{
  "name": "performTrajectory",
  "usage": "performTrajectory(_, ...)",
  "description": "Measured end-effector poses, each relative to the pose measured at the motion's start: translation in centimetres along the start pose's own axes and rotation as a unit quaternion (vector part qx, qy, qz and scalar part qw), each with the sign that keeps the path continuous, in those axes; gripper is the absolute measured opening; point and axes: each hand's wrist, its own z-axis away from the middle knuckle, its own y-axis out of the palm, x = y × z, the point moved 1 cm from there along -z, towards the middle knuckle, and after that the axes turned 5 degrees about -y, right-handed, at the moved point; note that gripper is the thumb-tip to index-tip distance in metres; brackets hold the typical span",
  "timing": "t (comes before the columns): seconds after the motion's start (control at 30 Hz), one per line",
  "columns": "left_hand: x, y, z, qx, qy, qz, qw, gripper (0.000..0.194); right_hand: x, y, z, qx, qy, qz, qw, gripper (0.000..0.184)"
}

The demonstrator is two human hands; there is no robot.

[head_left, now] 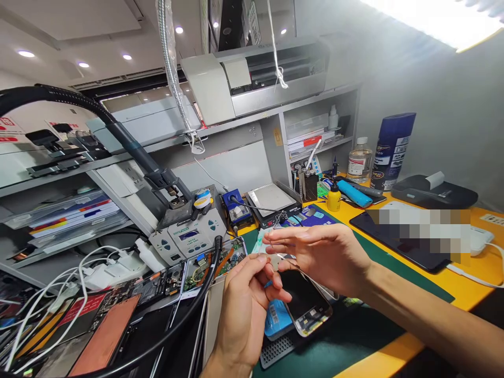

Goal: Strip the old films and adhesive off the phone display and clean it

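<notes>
My left hand point(246, 310) is raised with thumb and index finger pinched together; whatever is between them is too small to make out. Just right of it, my right hand point(331, 257) has its fingers stretched out towards the left fingertips, nearly touching them. Behind the fingertips shows a pale film or wrapper with green marks point(260, 242). Below both hands rests a phone point(305, 296) with a dark face and bare inner parts at its lower end. A blue packet point(279, 317) lies beside it, partly covered by my left hand, above a perforated grey plate point(277, 352).
A green mat point(354, 336) covers part of the yellow bench. To the left stand a grey rework station point(192, 236) with a black hose and circuit boards point(197, 270). A large dark phone or tablet point(397, 241), yellow bottle point(334, 198) and spray can point(394, 152) are at right.
</notes>
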Motion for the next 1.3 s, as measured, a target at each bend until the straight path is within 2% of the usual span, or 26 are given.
performTrajectory(0.3,-0.4,0.0,0.1,-0.036,-0.015,0.020,0.999,0.020,0.6,0.0,0.2,0.048,-0.009,-0.006,0.999,0.044)
performTrajectory(0.87,-0.8,-0.5,-0.2,-0.048,-0.029,0.026,0.998,0.023,1.1,0.1,0.4,0.106,0.009,-0.005,0.994,0.054)
performTrajectory(1.3,-1.0,-0.9,-0.7,-0.071,-0.040,0.039,0.996,0.023,1.9,0.0,0.8,0.157,-0.028,-0.006,0.987,0.063)
